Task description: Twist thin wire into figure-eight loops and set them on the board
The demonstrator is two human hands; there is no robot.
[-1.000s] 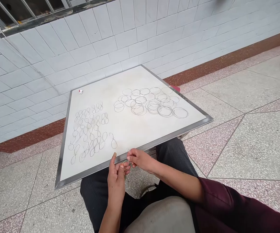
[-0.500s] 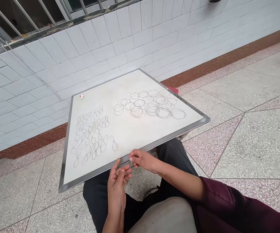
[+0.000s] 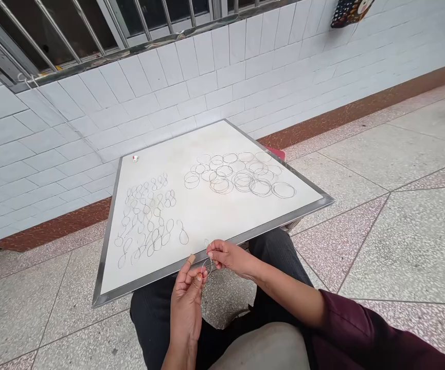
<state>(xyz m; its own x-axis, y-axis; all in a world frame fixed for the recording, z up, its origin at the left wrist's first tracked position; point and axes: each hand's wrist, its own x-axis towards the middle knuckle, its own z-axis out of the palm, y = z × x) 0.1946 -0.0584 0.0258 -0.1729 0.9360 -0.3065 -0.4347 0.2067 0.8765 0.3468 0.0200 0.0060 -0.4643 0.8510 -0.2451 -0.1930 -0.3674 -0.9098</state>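
Observation:
A thin wire loop is held between my two hands at the near edge of the white table. My left hand pinches its lower left side between thumb and fingers, with tape on one raised fingertip. My right hand grips the wire higher up, where a small end sticks up above the fingers. Several twisted, figure-eight wires lie in rows on the left part of the table. Round wire rings, several of them overlapping, lie on the right part.
A metal rim borders the table, close above my knees. A small white and red object sits at the far left corner. Behind stand a tiled wall and a barred window. Something red shows beyond the right edge.
The view has tilted up slightly, so the table appears lower. Both hands keep hold of the wire loop, which has turned a little and shows more openly between them.

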